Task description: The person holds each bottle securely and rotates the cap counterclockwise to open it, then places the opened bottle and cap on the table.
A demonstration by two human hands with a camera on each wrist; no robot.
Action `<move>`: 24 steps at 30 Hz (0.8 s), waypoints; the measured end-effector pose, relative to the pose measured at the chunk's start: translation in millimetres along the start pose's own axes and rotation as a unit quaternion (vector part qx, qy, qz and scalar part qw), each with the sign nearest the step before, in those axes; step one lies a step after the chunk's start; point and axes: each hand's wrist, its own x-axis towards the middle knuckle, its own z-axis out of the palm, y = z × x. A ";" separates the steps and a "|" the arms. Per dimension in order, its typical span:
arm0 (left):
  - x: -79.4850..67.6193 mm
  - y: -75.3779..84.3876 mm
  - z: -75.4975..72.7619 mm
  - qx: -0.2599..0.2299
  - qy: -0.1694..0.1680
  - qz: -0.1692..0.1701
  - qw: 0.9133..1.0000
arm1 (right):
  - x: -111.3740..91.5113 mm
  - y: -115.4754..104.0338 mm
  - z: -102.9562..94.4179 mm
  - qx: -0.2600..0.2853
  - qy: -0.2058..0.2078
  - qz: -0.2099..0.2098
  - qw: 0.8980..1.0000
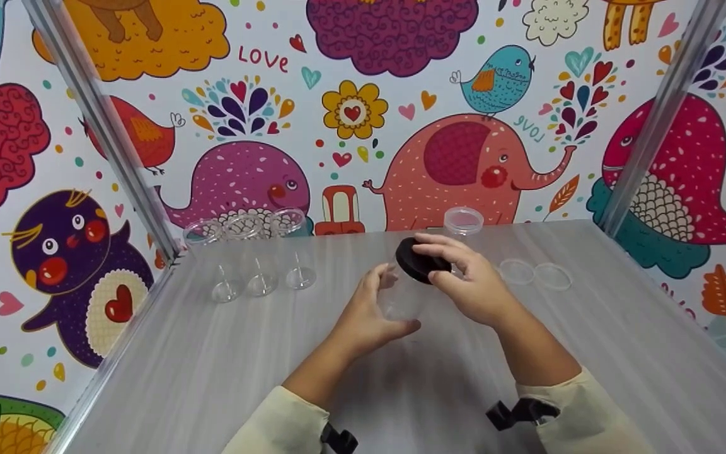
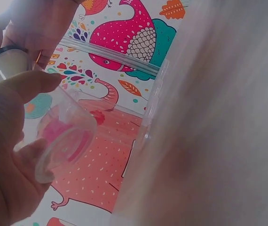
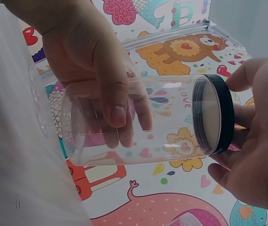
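1. Two cream sleeves (image 1: 278, 422) lie nearest, at seven and five o'clock from the clear screw-top jar (image 3: 164, 117) held at the middle. Its body tilts a little, lid end toward one o'clock; whether the base touches the grey tabletop (image 1: 167, 359) is hard to tell.
2. The left hand (image 1: 369, 315) curls thumb and fingers round the body, closer to the base. That seems the right hold: the wall looks like thin, smooth plastic, probably light, slightly springy and slippery, so a broad, gentle wrap suits it better than a hard pinch, which could dent it.
3. The right hand (image 1: 476, 280) grips the black lid (image 1: 423, 260) by its rim, thumb opposite fingers. The lid looks stiff and opaque, and its edge should bear firm fingertip pressure. It sits over the mouth; how tight, I cannot tell.
4. Two clear discs (image 1: 553, 277) lie flat near three o'clock, likely light and awkward to lift except by the edge.
5. Three clear jars (image 1: 300, 277) stand between nine and ten o'clock; another jar (image 1: 464, 221) is at one o'clock, partly hidden behind the right hand.
6. Farthest, at twelve, is the cartoon-animal wall (image 1: 350, 57).
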 end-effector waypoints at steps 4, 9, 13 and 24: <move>0.7 -1.6 -0.4 0.011 0.003 -0.010 1.000 | 1.0 2.7 1.7 -0.003 -0.001 -0.001 1.000; 3.3 -4.0 0.0 0.030 0.010 -0.017 0.999 | 3.4 5.8 3.9 -0.022 0.025 0.014 0.999; 4.8 -6.6 0.9 0.039 0.014 -0.017 0.999 | 5.7 8.9 4.9 -0.065 0.044 0.081 0.994; 5.9 -12.0 0.6 0.055 0.006 -0.021 0.998 | 6.6 11.4 7.5 -0.105 0.024 0.104 0.989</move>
